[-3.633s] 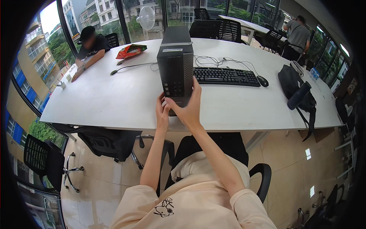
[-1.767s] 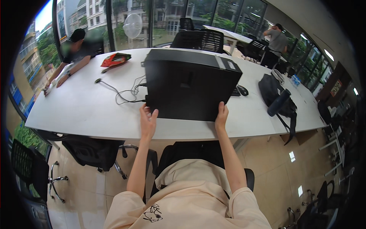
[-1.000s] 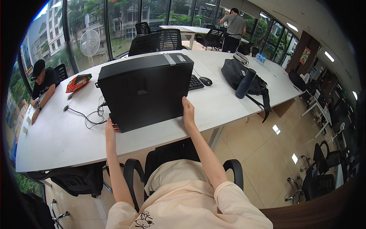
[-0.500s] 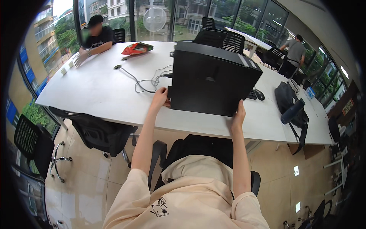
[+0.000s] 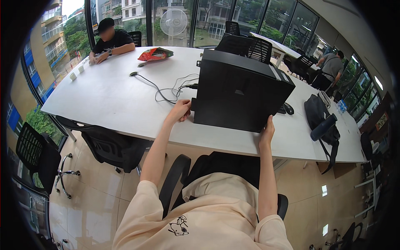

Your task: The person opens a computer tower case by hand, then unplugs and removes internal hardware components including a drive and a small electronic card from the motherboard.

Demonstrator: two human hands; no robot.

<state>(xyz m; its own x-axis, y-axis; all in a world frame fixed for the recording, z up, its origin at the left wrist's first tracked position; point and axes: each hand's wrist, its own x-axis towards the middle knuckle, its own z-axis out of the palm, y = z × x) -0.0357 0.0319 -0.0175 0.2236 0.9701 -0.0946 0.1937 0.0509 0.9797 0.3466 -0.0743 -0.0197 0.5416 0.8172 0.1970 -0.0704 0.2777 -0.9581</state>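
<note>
A black desktop computer case (image 5: 243, 93) stands on the white table (image 5: 104, 104) right in front of me, a broad plain side panel facing me. My left hand (image 5: 181, 111) is at its lower left edge, fingers curled in against a small part that juts out there; the fingertips are partly hidden. At the lower right corner my right hand (image 5: 267, 132) presses on the case, thumb up along the edge and the other fingers mostly out of sight. From the left side of the case, above my left hand, a black plug with grey cables (image 5: 166, 100) runs to a round table grommet (image 5: 133, 74).
A red and green bag (image 5: 155, 54) lies further back. Right of the case are a mouse (image 5: 288, 108), a black backpack (image 5: 316, 112) and a dark blue bottle (image 5: 323, 127). One person (image 5: 112, 43) sits at the far left; another (image 5: 332, 68) stands far right. Chairs (image 5: 112, 146) surround the table.
The case and both my hands have shifted slightly right, and the whole view has moved a little too. The keyboard beside the case is more covered. The seated person's hands have come together.
</note>
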